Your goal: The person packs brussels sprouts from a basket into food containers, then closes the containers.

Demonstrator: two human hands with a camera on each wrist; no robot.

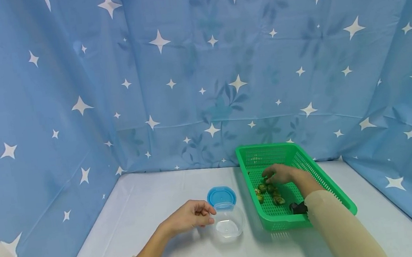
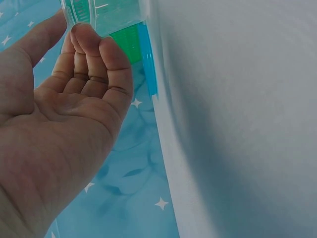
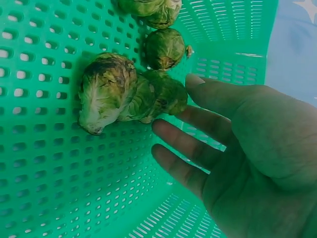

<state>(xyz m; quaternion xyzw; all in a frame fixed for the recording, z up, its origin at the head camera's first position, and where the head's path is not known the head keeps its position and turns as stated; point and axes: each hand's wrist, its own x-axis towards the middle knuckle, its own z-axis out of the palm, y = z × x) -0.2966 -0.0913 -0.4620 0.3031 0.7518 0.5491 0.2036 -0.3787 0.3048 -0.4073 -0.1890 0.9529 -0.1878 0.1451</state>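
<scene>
The left hand curls at the tub, grip unclear; a bump might tip it. Toward the desk's back right corner, the right hand, spread and empty, is beside sprouts in the basket; a loose pinch could drop one.

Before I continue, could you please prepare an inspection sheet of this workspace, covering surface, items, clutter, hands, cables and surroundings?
Surface: white table, with soft shadows.
Tub: clear, upright, looks empty.
Lid: blue, off, just beyond the tub.
Basket: green, perforated, right of the tub.
Sprouts: several in the basket, some browned.
Clutter: nothing seen.
Left hand: at the tub's left side; whether it grips is unclear.
Right hand: inside the basket, thumb and fingers at a sprout; grip unclear.
Cables: nothing seen.
Surroundings: blue starry curtain.
</scene>
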